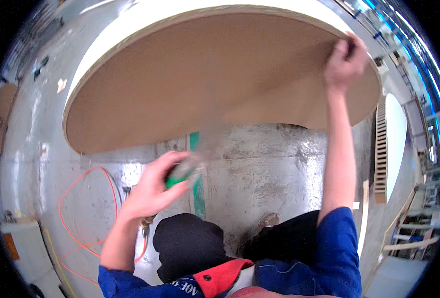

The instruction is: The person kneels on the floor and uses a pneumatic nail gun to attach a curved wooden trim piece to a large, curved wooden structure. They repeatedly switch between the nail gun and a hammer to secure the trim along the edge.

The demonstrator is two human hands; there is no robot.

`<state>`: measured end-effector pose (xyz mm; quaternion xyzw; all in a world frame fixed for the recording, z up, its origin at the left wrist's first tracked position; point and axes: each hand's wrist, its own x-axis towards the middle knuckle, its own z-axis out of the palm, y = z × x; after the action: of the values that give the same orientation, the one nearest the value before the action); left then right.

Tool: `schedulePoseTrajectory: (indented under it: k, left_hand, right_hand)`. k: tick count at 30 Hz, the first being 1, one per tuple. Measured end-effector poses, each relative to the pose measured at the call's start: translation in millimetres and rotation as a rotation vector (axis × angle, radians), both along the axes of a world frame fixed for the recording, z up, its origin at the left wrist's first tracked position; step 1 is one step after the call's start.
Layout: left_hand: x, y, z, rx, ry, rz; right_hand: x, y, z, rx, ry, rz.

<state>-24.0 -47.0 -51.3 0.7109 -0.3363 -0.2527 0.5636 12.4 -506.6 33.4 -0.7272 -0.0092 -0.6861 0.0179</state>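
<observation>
A large brown panel [205, 79] with a long curved rim spans the upper part of the head view. My right hand [346, 67] reaches to its upper right edge, fingers curled over the rim. Below the panel, my left hand [150, 188] is wrapped round a green air tool [181, 174]. Motion blurs the tool's front end, so its exact kind is unclear. A metal coupling [145, 226] at its lower end joins an orange air hose [63, 198], which loops over the floor on the left.
Grey concrete floor [259, 164] with a green stripe [198, 196] lies beneath. At the right stands a curved white-topped piece with a slatted side [381, 154]. A pale strip [364, 218] lies near my right arm. A white cabinet [26, 253] is at lower left.
</observation>
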Motion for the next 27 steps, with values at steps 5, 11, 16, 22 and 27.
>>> schedulePoseTrajectory:
  k: [5,11,16,22,27]
  left_hand:
    - [17.7,2.0,84.4,0.02,-0.256,0.233]
    - [23.2,-102.9,203.8,0.018,-0.678,0.229]
    - [24.4,-171.2,273.9,0.11,-0.837,0.175]
    - [65.9,-217.0,290.6,-0.125,-0.934,0.233]
    - [18.9,-245.4,275.5,0.397,-0.97,0.064]
  right_hand:
    - [9.0,4.8,2.9,-0.022,-0.209,-0.018]
    - [-0.7,3.9,-1.0,0.034,-0.159,0.0]
    - [-14.0,4.5,10.0,0.127,-0.11,0.149]
    - [-30.1,-11.9,8.2,0.201,-0.278,0.216]
    - [-33.5,-14.8,9.3,0.361,-0.325,0.212]
